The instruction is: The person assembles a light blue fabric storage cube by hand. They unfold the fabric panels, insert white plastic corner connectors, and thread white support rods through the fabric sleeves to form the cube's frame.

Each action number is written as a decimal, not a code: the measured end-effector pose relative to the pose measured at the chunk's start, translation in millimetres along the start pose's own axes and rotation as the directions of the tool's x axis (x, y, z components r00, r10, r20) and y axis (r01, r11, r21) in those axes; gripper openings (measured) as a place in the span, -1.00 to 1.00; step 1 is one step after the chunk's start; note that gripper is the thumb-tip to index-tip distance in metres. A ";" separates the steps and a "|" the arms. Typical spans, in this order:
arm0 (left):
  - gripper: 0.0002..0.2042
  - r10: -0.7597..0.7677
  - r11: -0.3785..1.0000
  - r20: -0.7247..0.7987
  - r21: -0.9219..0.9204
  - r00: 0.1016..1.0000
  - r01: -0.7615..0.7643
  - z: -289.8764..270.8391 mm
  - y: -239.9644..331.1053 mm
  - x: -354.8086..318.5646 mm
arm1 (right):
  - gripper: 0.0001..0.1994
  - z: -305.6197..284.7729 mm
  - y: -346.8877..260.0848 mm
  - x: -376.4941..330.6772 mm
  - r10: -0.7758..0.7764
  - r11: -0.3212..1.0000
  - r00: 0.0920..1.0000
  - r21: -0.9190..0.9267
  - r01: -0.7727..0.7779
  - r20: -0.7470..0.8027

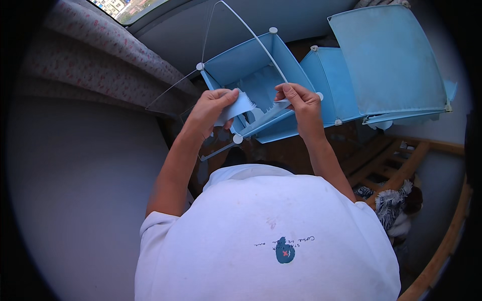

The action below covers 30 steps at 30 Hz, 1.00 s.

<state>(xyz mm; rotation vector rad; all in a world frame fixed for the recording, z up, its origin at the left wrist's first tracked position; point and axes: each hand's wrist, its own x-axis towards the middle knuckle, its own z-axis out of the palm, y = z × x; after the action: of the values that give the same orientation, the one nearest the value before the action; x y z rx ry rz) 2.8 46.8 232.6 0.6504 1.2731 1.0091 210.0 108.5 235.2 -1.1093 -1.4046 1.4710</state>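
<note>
Your left hand (pixel 213 106) clamps its fingers on a jagged scrap (pixel 241 104) over the box (pixel 233 62); your right hand (pixel 304 103) pinches a torn strip (pixel 267 118) there. You're apparently mid-tear; another pull calls for firm grips.

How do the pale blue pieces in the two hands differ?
The left piece, in the left hand, shows a broad face; the right piece, in the right hand, shows only a narrow strip. The left piece sticks out rightward from its grip; the right piece juts leftward. Both look pale blue and jagged-edged.
</note>
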 end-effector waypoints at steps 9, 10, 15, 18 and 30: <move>-0.25 0.357 0.321 -0.194 0.944 0.914 0.075 -22.4 -65.5 26.1 | -0.81 4.8 -5.8 -0.9 -0.047 0.999 0.999 -0.016 0.046 -0.025; -0.27 0.364 0.293 -0.126 0.956 0.923 0.015 -16.0 -80.5 23.3 | -0.81 3.1 -6.1 0.0 -0.060 0.998 0.998 -0.020 0.059 -0.025; -0.58 0.270 0.392 0.043 0.908 0.962 -0.151 26.1 -122.9 12.4 | -0.81 6.1 -8.7 -3.1 -0.045 0.999 0.999 0.004 0.046 -0.023; -0.71 0.404 0.309 0.067 0.929 0.912 -0.204 29.1 -124.6 17.2 | -0.81 6.0 -8.1 -2.7 -0.060 0.998 0.998 0.016 0.061 -0.010; -0.84 0.556 0.105 0.212 0.941 0.804 -0.321 34.9 -138.0 17.2 | -0.80 14.0 -9.1 -5.8 -0.040 0.995 0.999 0.095 0.039 0.010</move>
<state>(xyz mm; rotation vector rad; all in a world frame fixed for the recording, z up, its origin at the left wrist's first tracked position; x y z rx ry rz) 70.7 5.1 113.4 2.1011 1.9181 0.6158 198.1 99.4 244.7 -1.0096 -1.3432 1.5030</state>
